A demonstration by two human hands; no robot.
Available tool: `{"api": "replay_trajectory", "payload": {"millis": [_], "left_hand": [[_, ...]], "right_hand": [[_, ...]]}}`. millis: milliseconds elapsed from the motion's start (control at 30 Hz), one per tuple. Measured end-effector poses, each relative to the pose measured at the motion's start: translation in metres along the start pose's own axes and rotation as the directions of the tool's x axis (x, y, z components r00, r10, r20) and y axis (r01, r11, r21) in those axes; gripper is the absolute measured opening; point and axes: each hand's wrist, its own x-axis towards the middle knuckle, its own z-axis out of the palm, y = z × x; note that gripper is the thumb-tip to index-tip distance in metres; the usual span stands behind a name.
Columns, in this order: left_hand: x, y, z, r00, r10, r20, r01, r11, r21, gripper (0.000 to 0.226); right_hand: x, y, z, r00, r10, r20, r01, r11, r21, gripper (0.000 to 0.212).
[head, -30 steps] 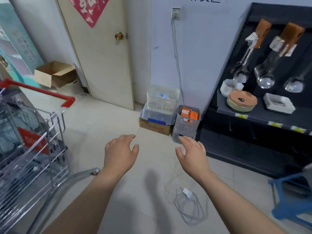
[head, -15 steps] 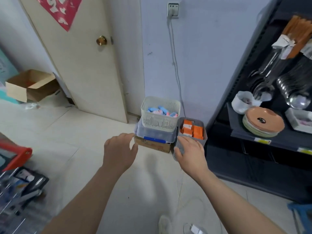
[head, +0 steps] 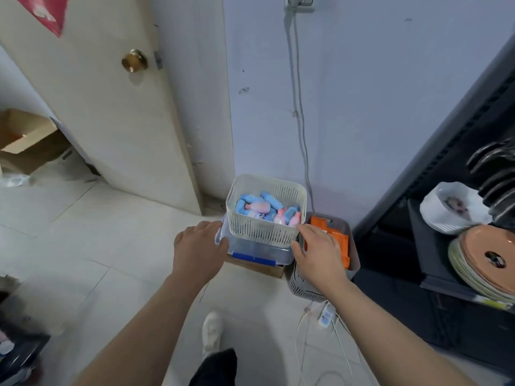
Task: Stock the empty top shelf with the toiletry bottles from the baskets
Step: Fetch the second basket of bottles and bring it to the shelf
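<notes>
A cream door (head: 106, 112) is filling the ten o'clock area of the head view, beside a pale blue wall (head: 362, 93) running from twelve to two o'clock. A dark shelf unit (head: 418, 246) is standing at three o'clock, carrying a stack of orange plates (head: 485, 260) and a white bowl (head: 451, 210); the print on both is too blurred to read.

At the centre, a white slotted basket (head: 262, 232) is sitting on a clear lidded box (head: 256, 250) with a blue latch, and that box is resting on a brown carton (head: 267, 270). The toiletry bottles (head: 256, 207), blue and pink, are lying jumbled inside the white basket; their labels are too small to read. Just beside it, toward four o'clock, a grey basket (head: 306, 288) is holding orange packets (head: 338, 238).

The left hand (head: 198, 249) is reaching in from seven o'clock, its fingers loose and grasping nothing, its fingertips at the clear box's left corner. The right hand (head: 320, 254) is hovering over the grey basket, released too, with its thumb at the white basket's lower right corner; whether it is touching cannot be told.

A red paper (head: 47, 12) is hanging at eleven o'clock on the door, its characters cut off and unreadable, above a brass knob (head: 134, 60).
</notes>
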Motion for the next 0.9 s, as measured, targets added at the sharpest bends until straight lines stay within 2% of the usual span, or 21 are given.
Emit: {"api": "replay_trajectory", "payload": {"millis": [467,667,900], "left_hand": [[0.265,-0.037,0.072,0.94,0.173,0.295,-0.189,0.982,0.027,0.042],[0.325,-0.034,0.113,0.913,0.132,0.387,-0.159,0.986,0.039,0.039],[0.381,-0.033,0.181,0.897,0.047,0.439,-0.078,0.996,0.053,0.039]], "right_hand": [[0.203,0.005,0.08,0.949,0.313,0.038,-0.312,0.95,-0.023,0.044],[0.251,0.033,0.111,0.905,0.409,0.116,-0.408,0.913,-0.031,0.047],[0.304,0.087,0.16,0.887,0.419,0.193,-0.42,0.907,-0.039,0.046]]}}
